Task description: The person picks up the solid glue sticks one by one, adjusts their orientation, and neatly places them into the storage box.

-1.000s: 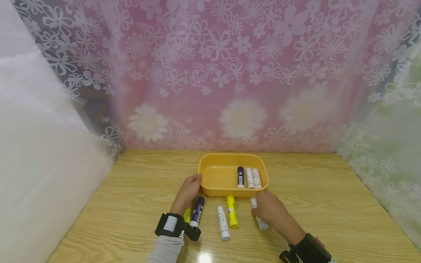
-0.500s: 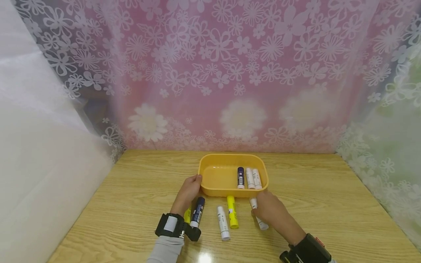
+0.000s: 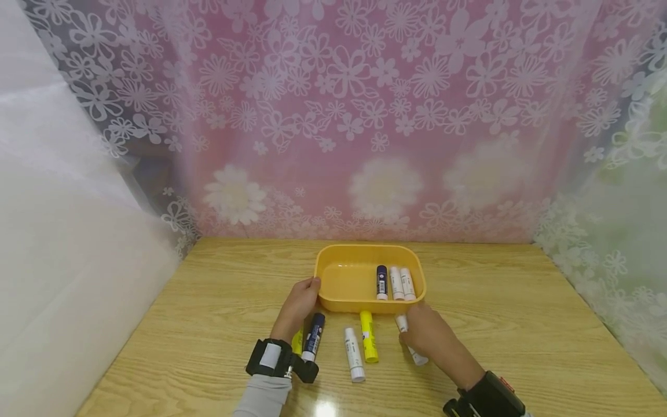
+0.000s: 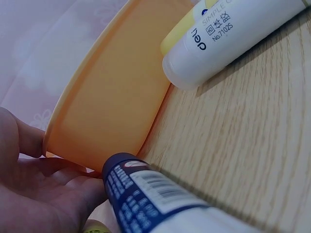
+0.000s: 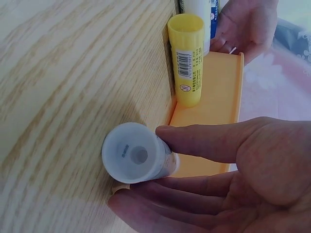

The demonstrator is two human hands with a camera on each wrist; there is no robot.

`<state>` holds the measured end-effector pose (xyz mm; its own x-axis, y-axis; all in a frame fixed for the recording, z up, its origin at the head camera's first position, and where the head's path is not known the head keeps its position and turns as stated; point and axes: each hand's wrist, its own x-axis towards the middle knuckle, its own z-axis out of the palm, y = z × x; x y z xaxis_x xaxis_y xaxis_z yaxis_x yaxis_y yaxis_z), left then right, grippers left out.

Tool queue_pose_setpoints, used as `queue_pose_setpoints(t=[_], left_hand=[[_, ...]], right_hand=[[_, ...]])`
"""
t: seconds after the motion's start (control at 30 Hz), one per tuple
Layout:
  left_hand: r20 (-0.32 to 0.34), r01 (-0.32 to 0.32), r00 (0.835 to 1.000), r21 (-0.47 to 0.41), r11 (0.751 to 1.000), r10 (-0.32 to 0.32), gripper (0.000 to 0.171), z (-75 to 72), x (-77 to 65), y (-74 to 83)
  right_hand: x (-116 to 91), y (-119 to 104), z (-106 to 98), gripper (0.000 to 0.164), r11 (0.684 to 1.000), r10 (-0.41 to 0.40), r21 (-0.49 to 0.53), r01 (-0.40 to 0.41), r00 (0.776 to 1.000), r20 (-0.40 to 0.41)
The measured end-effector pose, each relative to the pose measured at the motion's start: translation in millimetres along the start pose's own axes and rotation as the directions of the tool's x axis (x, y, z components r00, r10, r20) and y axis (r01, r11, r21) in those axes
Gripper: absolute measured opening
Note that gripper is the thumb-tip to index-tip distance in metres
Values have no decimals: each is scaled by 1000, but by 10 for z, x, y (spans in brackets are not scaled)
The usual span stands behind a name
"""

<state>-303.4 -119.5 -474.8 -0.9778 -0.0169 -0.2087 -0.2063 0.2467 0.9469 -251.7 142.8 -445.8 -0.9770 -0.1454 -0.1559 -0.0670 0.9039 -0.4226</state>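
Note:
My left hand [image 3: 299, 301] grips the left front corner of a yellow plastic bin [image 3: 341, 304], thumb on the rim and fingers behind the wall in the left wrist view. My right hand [image 3: 429, 329] pinches a white glue stick [image 5: 130, 153] between thumb and fingers, low at the table by the bin's right front corner. Inside the bin lie a dark blue glue stick [image 3: 382, 282] and two white glue sticks [image 3: 402, 284]. On the table in front are a yellow glue stick [image 3: 369, 337] and a white glue stick [image 3: 354, 354]. Beside my left wrist lies another dark blue glue stick [image 4: 146, 191].
A second yellow glue stick [image 3: 297, 341] is partly hidden by my left wrist. The wooden table [image 3: 510, 307] ends at a pink floral curtain [image 3: 292, 191] behind the bin. White sheeting [image 3: 78, 243] hangs on the left, more floral sheeting [image 3: 620, 260] on the right.

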Motion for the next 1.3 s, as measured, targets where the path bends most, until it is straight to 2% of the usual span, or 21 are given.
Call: queue_pose_setpoints(t=[0.27,0.53,0.9,1.0,1.13,1.3], left_hand=[[-2,1,1000,-7,1000,-1,51,0,3,-6],[7,2,1000,-6,1000,-2,51,7,7,-2],[8,-9,1000,0,1000,9,52,-9,4,-9],[9,-10,1000,-4,1000,10,51,-6,3,-12],[7,-7,1000,-8,1000,7,50,-4,7,-20],[2,-6,1000,-3,1000,6,51,-5,13,-20]], right_hand=[[3,5,12,33,1000,-1,-4,1,1000,-3],[-6,-3,7,26,1000,10,-5,-10,1000,-5],[12,22,35,35,1000,-17,-14,16,999,-28],[12,29,36,32,1000,-26,-8,25,999,-31],[9,43,31,18,999,-39,-12,39,998,-42],[4,48,24,17,999,-52,-12,52,997,-54]])
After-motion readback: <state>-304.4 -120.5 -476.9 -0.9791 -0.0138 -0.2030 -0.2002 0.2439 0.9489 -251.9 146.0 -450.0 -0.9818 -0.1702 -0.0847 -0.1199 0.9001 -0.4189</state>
